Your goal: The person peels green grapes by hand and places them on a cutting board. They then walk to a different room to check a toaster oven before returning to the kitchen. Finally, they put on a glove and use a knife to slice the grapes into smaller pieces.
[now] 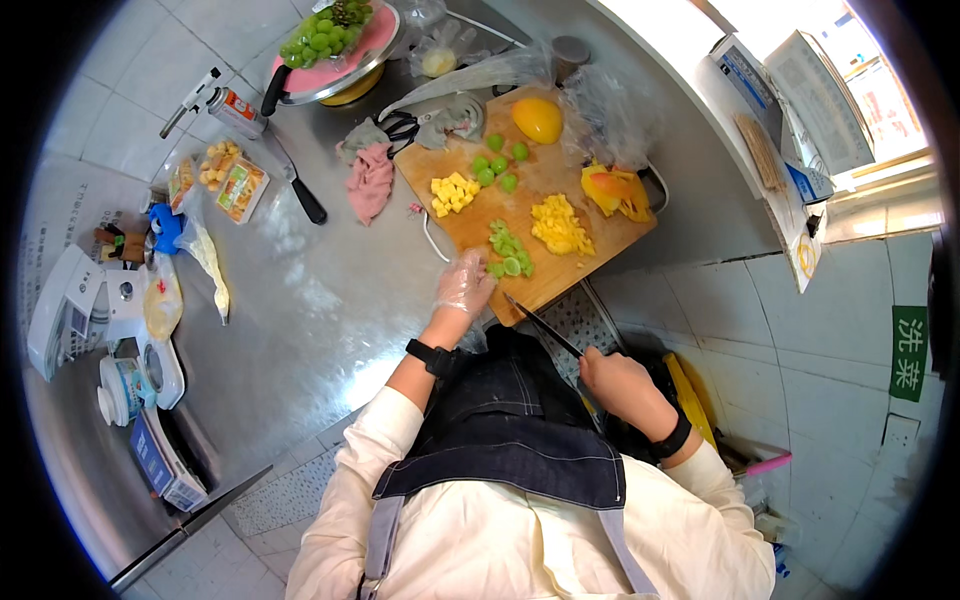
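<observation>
My left hand, in a clear plastic glove, rests at the near left edge of a wooden cutting board, fingers bent beside chopped green grapes. Whether it grips a piece is hidden. In my bare right hand is a knife, its blade slanting over the board's near corner. Diced yellow fruit lies right of the grapes, and pale yellow cubes sit farther left. Several whole green grapes are behind them. At the board's far end lies a mango half; yellow-orange peels lie at its right.
Left of the board are a pink cloth, a black-handled knife and a filled piping bag. A turntable bearing green grapes stands at the back. Crumpled plastic adjoins the board. A kitchen scale stands far left.
</observation>
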The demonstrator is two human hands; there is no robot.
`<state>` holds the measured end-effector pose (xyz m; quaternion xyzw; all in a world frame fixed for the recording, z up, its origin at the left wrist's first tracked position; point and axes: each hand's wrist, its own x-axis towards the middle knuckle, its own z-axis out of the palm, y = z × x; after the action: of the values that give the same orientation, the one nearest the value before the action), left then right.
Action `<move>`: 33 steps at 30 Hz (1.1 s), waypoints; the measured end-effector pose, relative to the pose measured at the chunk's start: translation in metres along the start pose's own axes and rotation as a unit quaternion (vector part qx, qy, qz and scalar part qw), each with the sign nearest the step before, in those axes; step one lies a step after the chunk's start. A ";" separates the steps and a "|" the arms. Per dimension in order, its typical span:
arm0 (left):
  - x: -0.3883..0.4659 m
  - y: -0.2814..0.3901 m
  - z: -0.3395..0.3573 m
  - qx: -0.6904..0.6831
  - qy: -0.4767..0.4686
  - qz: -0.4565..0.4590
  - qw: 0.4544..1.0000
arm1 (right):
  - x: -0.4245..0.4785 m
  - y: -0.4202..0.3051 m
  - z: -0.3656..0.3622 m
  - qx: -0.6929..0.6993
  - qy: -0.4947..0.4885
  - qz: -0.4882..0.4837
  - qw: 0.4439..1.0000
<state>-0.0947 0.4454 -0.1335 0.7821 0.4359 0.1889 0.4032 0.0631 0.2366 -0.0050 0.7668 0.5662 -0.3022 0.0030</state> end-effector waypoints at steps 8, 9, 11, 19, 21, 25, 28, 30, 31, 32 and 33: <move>0.010 0.014 0.000 0.087 0.001 0.207 0.974 | -0.016 0.021 0.010 0.020 0.054 0.067 0.996; 0.011 0.017 0.002 0.125 -0.018 0.212 0.969 | -0.017 0.023 0.010 0.019 0.060 0.076 0.995; 0.013 0.021 0.003 0.199 -0.054 0.220 0.954 | -0.018 0.025 0.012 0.021 0.068 0.089 0.993; 0.024 0.026 0.009 0.280 -0.074 0.212 0.933 | -0.015 0.033 0.019 0.027 0.125 0.083 0.988; 0.024 0.020 0.011 0.213 0.009 0.233 0.949 | -0.010 0.033 0.021 0.021 0.138 0.058 0.988; 0.013 0.011 -0.014 -0.091 0.106 0.117 0.983 | 0.009 0.026 0.019 -0.012 0.146 -0.012 0.989; -0.002 -0.020 -0.034 -0.173 0.065 0.017 0.983 | 0.031 0.011 0.023 -0.020 0.124 -0.039 0.991; -0.013 -0.022 -0.040 -0.148 0.008 -0.015 0.989 | 0.043 0.009 0.028 -0.017 0.132 -0.037 0.990; -0.016 -0.017 -0.039 -0.134 -0.022 -0.030 0.990 | 0.048 0.008 0.028 -0.019 0.136 -0.040 0.990; -0.017 -0.012 -0.035 -0.120 -0.053 -0.046 0.990 | 0.051 0.007 0.027 -0.017 0.141 -0.032 0.989; -0.019 -0.008 -0.029 -0.109 -0.085 -0.062 0.988 | 0.054 0.007 0.026 -0.016 0.144 -0.023 0.989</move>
<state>-0.1281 0.4457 -0.1211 0.7180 0.4247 0.1427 0.5326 0.0671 0.2714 -0.0537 0.7887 0.5833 -0.1799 -0.0735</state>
